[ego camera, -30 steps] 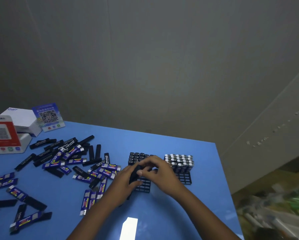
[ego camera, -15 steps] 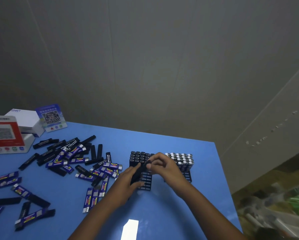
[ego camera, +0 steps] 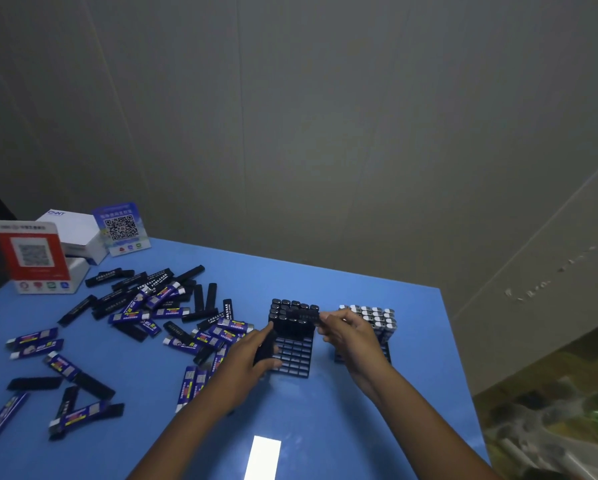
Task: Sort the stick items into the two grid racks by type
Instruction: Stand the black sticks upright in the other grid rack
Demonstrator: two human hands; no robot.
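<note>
So the blue table takes up most of the lower view, with a big loose scatter of sticks spread over its left half, black ones and blue-labelled ones all mixed together, so plenty is left to sort. Back left sit a white box and two QR code stands, well out of the way. Near the right side stand the two grid racks just beside each other: the black rack has its far rows filled with black sticks and its near cells empty, and the right rack holds the silver-topped ones, partly hidden by the wrist. Filling from the back makes sense, it keeps the near cells reachable. The right hand is pinching a black stick held sideways over the filled rows, probably about to tip it upright into a cell. The left hand is closed round another black stick at the rack's left edge, likely next in line.
</note>
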